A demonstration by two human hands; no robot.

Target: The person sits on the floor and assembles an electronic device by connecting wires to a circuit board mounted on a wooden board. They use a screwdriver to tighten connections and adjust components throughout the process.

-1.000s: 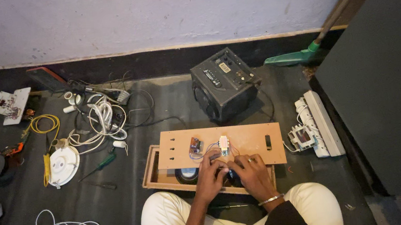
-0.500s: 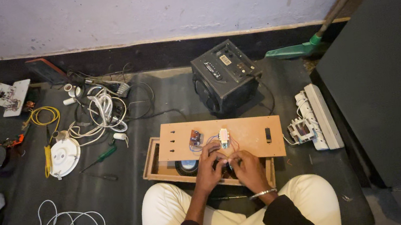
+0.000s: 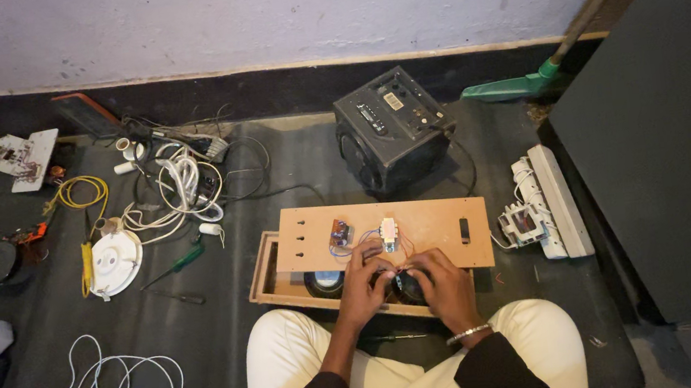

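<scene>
Head view: left hand [image 3: 366,280] and right hand [image 3: 442,283] pinch thin wires [image 3: 368,239] over flat wooden panel [image 3: 436,227].

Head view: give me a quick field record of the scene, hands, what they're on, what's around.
left hand: over the open wooden box, fingers at thin wires
right hand: beside it, fingers at the same wires, bracelet on wrist
panel: wooden board lying across the box, two small parts mounted on it
behind: black speaker box
left of box: green screwdriver, white round fitting, tangled white cables
right of box: white power strip
</scene>
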